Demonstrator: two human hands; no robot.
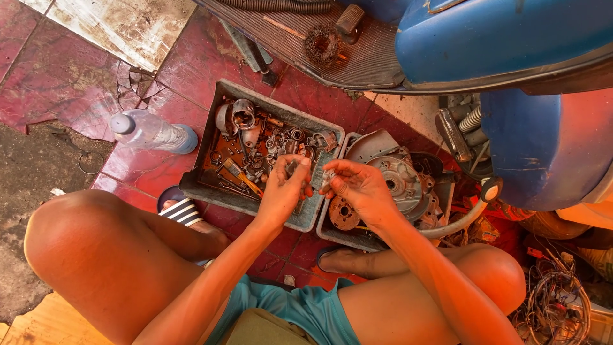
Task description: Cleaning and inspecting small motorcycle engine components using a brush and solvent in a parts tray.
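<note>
My left hand is closed around a small dark metal part, held just above the near edge of a grey tray full of rusty bolts, fittings and small parts. My right hand pinches a small pale metal piece between thumb and fingers, close beside the left hand. Below the right hand a second grey tray holds a round engine cover, a rusty gear and other larger castings. My bare knees and teal shorts frame the bottom of the view.
A blue scooter with a ribbed footboard stands at the top and right. A clear plastic bottle lies left of the trays on red tiles. Tangled wires sit at the lower right. My sandalled feet rest by the trays.
</note>
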